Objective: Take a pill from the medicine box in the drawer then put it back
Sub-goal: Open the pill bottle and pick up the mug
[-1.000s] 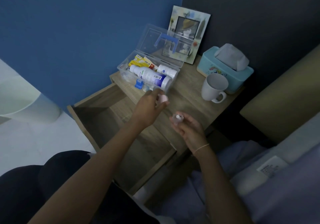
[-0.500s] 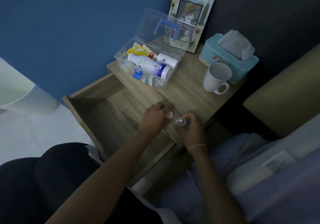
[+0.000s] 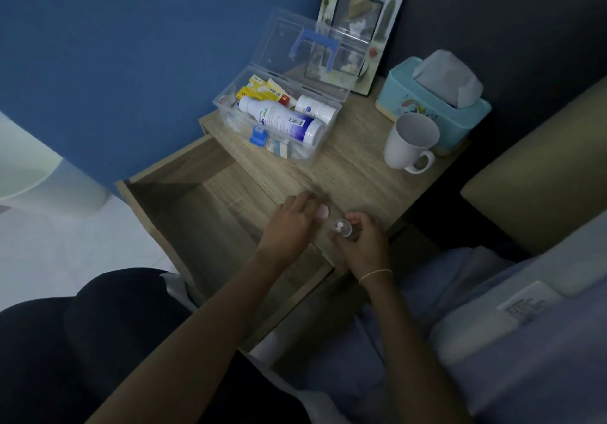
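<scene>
Both hands have dropped from near the medicine box to the front edge of the nightstand since a second ago, and we now see them side by side, almost touching. Our left hand (image 3: pixel 290 223) pinches a small pink cap (image 3: pixel 322 211) between thumb and curled fingers. Our right hand (image 3: pixel 359 243) is closed around a small clear pill bottle (image 3: pixel 341 227), held upright with its open mouth toward us; two white pills (image 3: pixel 338 225) show inside it. Behind the hands, the clear medicine box (image 3: pixel 279 121) sits on the nightstand top (image 3: pixel 354 174) with its lid (image 3: pixel 308 49) raised, holding a large white bottle (image 3: pixel 282 120) lying on its side, a smaller white bottle (image 3: pixel 315 108) and yellow packets (image 3: pixel 262 90). The drawer (image 3: pixel 197 213) stands pulled out to the left, its inside dim. A white mug (image 3: pixel 412 141), a teal tissue box (image 3: pixel 433 101) and a picture frame (image 3: pixel 361 22) stand at the back.
</scene>
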### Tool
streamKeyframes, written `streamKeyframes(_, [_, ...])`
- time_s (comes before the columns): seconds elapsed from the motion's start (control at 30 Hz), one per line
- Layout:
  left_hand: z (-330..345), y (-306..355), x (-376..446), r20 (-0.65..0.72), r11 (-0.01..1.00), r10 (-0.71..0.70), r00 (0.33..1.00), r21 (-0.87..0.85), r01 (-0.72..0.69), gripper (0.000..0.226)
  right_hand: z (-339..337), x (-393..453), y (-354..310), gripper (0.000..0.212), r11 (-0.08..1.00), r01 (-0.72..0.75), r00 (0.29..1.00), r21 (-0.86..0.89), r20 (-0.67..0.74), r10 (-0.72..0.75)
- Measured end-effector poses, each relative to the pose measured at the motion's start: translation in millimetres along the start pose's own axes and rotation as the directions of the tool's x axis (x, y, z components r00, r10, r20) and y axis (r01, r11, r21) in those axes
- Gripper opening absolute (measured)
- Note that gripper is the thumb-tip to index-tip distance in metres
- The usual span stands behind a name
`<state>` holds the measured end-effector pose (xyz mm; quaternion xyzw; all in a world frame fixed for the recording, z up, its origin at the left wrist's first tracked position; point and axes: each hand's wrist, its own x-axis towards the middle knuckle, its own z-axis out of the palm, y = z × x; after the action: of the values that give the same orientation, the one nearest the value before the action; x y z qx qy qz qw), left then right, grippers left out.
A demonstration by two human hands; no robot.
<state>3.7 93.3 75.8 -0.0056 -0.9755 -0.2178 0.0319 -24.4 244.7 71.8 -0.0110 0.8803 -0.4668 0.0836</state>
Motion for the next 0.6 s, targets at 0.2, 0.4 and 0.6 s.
streamKeyframes(0.2, [-1.5, -9.3, -13.9, 0.044, 0.985, 0.147, 0.988, 0.08, -0.15, 0.045, -0.7, -0.4, -0.5, 0.028, 0.998, 0.024, 0.999, -0.054, -0.045, -0.026])
streamKeyframes(0.4, [-0.4, -9.3, -11.8, 0.054, 0.983, 0.143, 0.988, 0.106, -0.148, 0.044, 1.0, -1.4, -4.0, 0.055, 1.0, -0.026, 0.998, 0.004, -0.063, 0.026])
streamKeyframes(0.6, [-4.3, -19.7, 1.4, -0.005, 0.998, 0.015, 1.0, 0.062, -0.015, 0.055, -9.5, 11.7, -22.2, 0.059, 0.996, 0.084, 0.957, -0.006, -0.279, -0.082])
